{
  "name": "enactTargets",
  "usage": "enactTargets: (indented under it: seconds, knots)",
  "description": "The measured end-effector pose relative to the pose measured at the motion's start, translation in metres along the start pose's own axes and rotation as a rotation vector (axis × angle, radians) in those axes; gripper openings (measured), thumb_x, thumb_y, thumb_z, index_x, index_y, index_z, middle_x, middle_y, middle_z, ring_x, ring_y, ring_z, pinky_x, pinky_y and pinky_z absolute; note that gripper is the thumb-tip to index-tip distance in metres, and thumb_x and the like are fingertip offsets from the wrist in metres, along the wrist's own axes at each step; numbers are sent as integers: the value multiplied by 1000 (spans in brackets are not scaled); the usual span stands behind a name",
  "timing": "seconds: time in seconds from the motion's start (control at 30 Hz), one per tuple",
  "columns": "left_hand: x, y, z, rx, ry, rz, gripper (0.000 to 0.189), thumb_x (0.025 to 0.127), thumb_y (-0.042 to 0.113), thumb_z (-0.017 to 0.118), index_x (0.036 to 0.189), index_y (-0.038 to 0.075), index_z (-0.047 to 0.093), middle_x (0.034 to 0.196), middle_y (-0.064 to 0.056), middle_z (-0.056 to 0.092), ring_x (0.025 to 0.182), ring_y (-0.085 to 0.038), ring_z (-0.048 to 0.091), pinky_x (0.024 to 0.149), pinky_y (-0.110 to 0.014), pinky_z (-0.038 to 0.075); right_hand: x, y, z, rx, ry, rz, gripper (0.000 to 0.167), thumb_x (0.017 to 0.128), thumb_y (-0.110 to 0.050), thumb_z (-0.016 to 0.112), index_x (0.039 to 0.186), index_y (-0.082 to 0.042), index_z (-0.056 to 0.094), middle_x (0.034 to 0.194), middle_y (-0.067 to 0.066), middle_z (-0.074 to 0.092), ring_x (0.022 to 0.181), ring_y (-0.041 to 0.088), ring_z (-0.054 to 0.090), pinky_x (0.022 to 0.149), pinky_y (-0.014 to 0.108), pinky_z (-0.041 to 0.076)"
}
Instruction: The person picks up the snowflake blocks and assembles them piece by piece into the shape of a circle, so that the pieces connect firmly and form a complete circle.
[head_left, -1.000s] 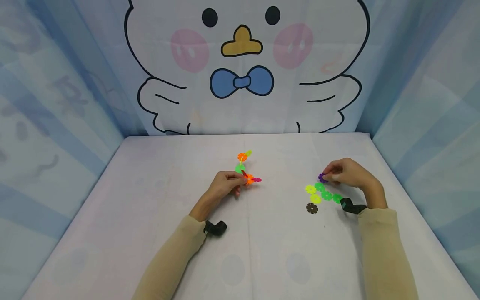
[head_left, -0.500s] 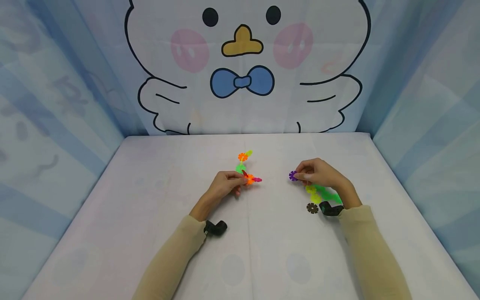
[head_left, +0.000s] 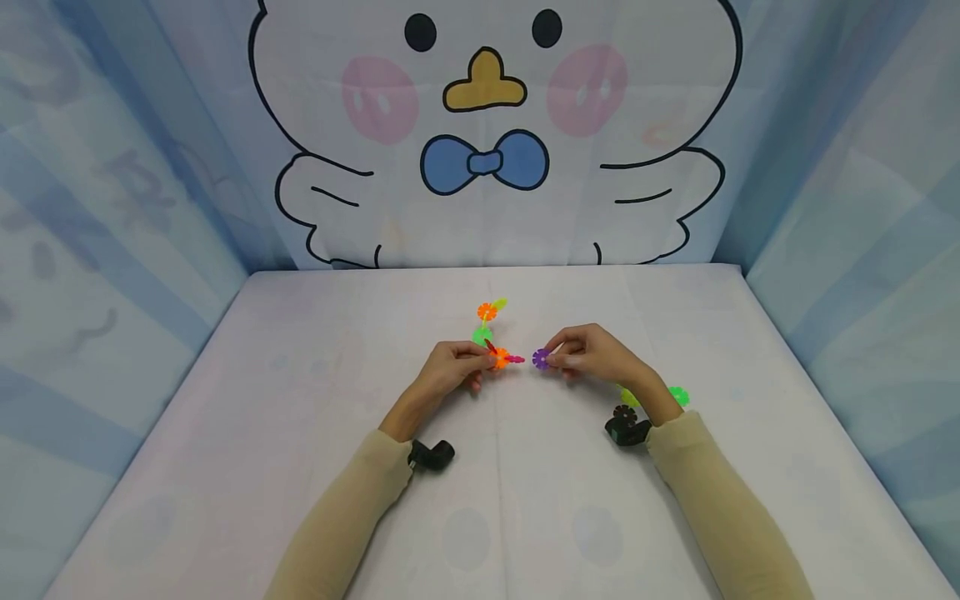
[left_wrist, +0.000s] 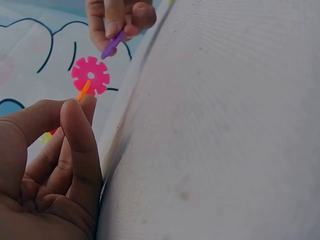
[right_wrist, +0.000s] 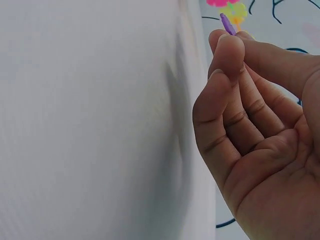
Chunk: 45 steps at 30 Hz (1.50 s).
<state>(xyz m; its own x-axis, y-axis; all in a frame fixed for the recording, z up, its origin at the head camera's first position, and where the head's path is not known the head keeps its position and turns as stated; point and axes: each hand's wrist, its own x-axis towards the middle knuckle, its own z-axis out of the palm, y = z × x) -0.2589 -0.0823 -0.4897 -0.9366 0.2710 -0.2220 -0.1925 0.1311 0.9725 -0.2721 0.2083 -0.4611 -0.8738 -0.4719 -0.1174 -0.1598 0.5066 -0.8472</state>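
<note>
My left hand (head_left: pixel 448 370) pinches an orange notched disc (head_left: pixel 501 358) in a chain of linked plastic snowflake discs. A pink disc (left_wrist: pixel 90 75) is slotted onto the orange one and faces my other hand. Beyond the fingers the chain runs on through a red disc, a green disc (head_left: pixel 482 336), another orange disc (head_left: pixel 487 312) and a yellow one at the far end. Between thumb and fingers my right hand (head_left: pixel 596 352) holds a purple disc (head_left: pixel 541 359), edge-on in the left wrist view. A small gap separates purple from pink.
Loose discs lie under and beside the right forearm: a green disc (head_left: pixel 679 396), a yellow disc (head_left: pixel 629 398) and a dark brown disc (head_left: pixel 625 412), partly covered by the arm. Curtains with a printed cartoon figure close off the back and sides of the white table (head_left: pixel 337 333).
My right hand has carried the purple disc leftward from the loose discs to just short of the pink one. The left hand and its chain have stayed almost still.
</note>
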Motion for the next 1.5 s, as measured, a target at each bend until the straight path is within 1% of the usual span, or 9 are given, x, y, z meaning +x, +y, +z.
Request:
enactTargets:
  seconds: [0.4,0.67,0.77,0.9,0.97,1.13,1.37,1.5]
  knots:
    - [2,0,1,8,3,16,20,98,15,78,109,-2,77,81,0,74,60,-10,60,60,-20,56,4,-2,11,66,-24,-10,22,101,-13,73,118,1,73,93,17,79,68,12,67,68,26,62]
    - [3,-1,1,8,1,-1,18,97,13,77,108,-1,77,81,0,73,60,-11,60,60,-20,56,7,-3,17,63,-20,-15,19,101,-10,71,117,2,73,91,15,78,68,15,68,66,27,61]
    - [2,-1,1,12,4,-3,18,97,13,77,109,-2,77,81,0,73,61,-11,60,60,-20,56,6,-5,18,83,-12,-28,19,101,-7,69,116,5,72,93,20,78,70,16,70,66,27,61]
    - [1,-2,0,8,14,16,18,96,11,78,106,-3,77,79,1,72,60,-9,60,59,-20,56,6,-6,22,132,-8,-34,19,101,-3,68,115,10,69,96,25,77,71,15,72,68,26,62]
    - [1,-3,-1,7,16,33,17,95,10,79,105,-4,77,78,1,72,59,-9,60,58,-20,56,7,-7,24,147,-5,-32,18,100,-2,67,113,11,69,95,26,77,71,14,72,68,26,62]
    - [0,-2,-2,11,22,35,17,95,10,79,104,-4,77,77,1,72,59,-9,59,58,-20,56,8,-8,27,162,-3,-33,17,101,-2,67,112,10,68,93,25,75,71,16,72,68,26,62]
    - [1,-2,-2,8,25,30,16,95,8,78,105,-5,76,76,1,69,60,-9,59,58,-19,56,9,-7,29,174,10,-21,14,102,-3,68,112,7,69,91,18,74,72,17,71,67,26,62]
    - [0,-3,-3,12,22,28,16,95,8,79,104,-5,76,77,2,70,60,-8,59,58,-19,55,10,-6,30,169,5,-21,15,102,-4,68,112,7,69,92,19,74,72,16,71,68,26,62]
